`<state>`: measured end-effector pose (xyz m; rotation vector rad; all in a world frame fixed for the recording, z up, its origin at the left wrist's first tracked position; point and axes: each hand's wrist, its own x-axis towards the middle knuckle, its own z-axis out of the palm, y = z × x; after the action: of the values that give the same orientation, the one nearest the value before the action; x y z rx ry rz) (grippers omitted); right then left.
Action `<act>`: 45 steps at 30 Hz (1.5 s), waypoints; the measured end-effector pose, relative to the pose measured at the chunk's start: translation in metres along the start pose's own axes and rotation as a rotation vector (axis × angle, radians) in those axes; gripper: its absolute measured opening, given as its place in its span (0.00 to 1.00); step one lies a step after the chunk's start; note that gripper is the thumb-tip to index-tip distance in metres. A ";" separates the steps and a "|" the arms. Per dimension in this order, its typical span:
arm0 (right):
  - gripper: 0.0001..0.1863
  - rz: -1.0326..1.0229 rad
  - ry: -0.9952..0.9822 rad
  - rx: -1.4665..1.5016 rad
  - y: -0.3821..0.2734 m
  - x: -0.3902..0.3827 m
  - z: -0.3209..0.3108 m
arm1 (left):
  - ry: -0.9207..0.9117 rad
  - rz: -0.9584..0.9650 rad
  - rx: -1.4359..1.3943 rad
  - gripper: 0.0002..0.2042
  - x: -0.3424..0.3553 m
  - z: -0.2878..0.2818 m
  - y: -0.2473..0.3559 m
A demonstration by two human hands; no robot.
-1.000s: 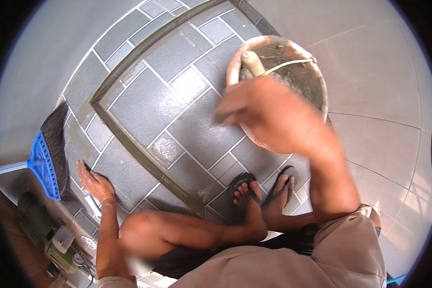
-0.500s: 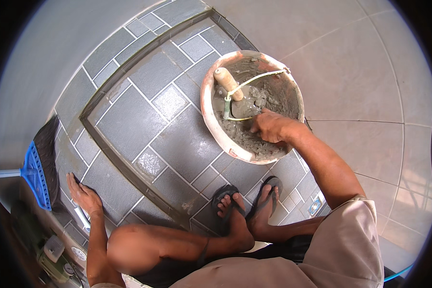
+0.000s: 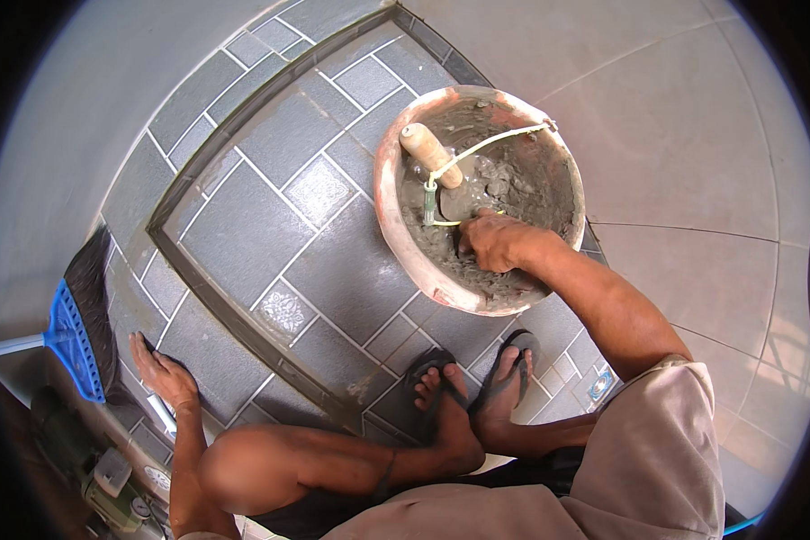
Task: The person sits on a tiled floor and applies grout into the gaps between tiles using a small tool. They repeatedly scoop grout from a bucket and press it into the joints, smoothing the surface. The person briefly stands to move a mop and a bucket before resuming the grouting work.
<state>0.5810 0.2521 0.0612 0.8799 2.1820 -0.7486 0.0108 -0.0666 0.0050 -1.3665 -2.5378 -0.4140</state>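
Mortar bucket was set on the grey tiled floor, just ahead of the flip-flops and right of the middle, presumably so it could be reached by the right hand without a stretch. Its inside was smeared with wet grey mortar, with more pooled at the bottom.

Right hand was lowered over the near rim into the bucket. Fingers were bent downward, tips hidden at the mix; how far they were spread, or whether anything was gripped, could not be told.

Wooden-handled tool, probably a trowel, was leaned handle-up toward the left rim, its working end sunk in the mortar; apparently parked so the handle was kept out of the mix. Wire bail was folded down across the opening, its greenish grip dropped beside the tool.

Left hand was planted palm down on the tiles, fingers extended and slightly parted, nothing held. Probably used as a prop, given the crouch. Recessed channel was seen between it and the bucket.

Blue broom was placed at far left, likely stowed aside. Green machine was stood lower left, well apart from the bucket.
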 end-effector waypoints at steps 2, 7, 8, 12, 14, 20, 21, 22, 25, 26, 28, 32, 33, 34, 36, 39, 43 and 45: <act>0.19 0.064 -0.015 0.092 -0.014 -0.002 -0.013 | -0.006 -0.012 0.023 0.24 -0.002 -0.008 -0.005; 0.22 0.160 -0.063 0.211 -0.030 -0.011 -0.032 | 0.001 -0.013 -0.029 0.27 -0.004 -0.004 -0.013; 0.23 0.133 -0.040 0.255 -0.036 -0.020 -0.043 | 0.009 -0.028 -0.037 0.27 -0.005 -0.006 -0.016; 0.26 0.117 0.181 0.366 -0.064 -0.071 -0.101 | -0.037 -0.099 -0.046 0.28 0.002 -0.002 0.010; 0.22 -0.118 0.441 0.433 -0.098 -0.089 -0.125 | -0.044 -0.130 0.010 0.29 0.003 -0.012 0.006; 0.15 -0.699 0.725 0.716 -0.247 0.017 -0.106 | -0.061 -0.148 0.028 0.28 -0.003 -0.018 0.001; 0.16 -0.600 0.723 0.777 -0.266 0.053 -0.084 | -0.068 -0.150 0.017 0.28 -0.001 -0.014 0.007; 0.16 -0.497 0.718 0.832 -0.283 0.085 -0.064 | -0.075 -0.154 0.000 0.28 0.000 -0.010 0.012; 0.18 -0.362 0.585 1.006 -0.324 0.153 -0.032 | -0.083 -0.163 0.013 0.29 0.000 -0.013 0.013; 0.18 -0.332 0.583 1.025 -0.334 0.167 -0.026 | -0.086 -0.167 0.012 0.29 0.001 -0.013 0.014; 0.18 -0.287 0.576 1.058 -0.351 0.186 -0.018 | -0.087 -0.172 0.015 0.29 0.001 -0.014 0.013; 0.18 -0.261 0.645 1.001 -0.375 0.208 -0.002 | -0.085 -0.176 0.016 0.28 0.000 -0.016 0.012; 0.17 -0.261 0.683 0.957 -0.376 0.212 0.004 | -0.091 -0.177 0.015 0.28 0.001 -0.015 0.014; 0.18 -0.281 0.672 1.004 -0.377 0.211 0.005 | -0.094 -0.180 0.022 0.28 0.001 -0.016 0.013; 0.18 -0.316 0.653 1.097 -0.374 0.209 0.009 | -0.096 -0.188 0.017 0.28 0.001 -0.018 0.013; 0.18 -0.177 0.670 1.122 -0.367 0.209 0.004 | -0.095 -0.190 0.017 0.29 0.001 -0.018 0.012; 0.19 -0.054 0.308 1.646 -0.371 0.207 -0.010 | -0.090 -0.179 0.013 0.29 0.002 -0.017 0.015; 0.19 -0.053 0.201 1.801 -0.378 0.200 -0.022 | -0.088 -0.178 0.020 0.29 0.001 -0.019 0.012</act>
<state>0.1780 0.1115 0.0229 1.6280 1.1294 -2.7888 0.0216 -0.0657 0.0249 -1.1805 -2.7389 -0.3659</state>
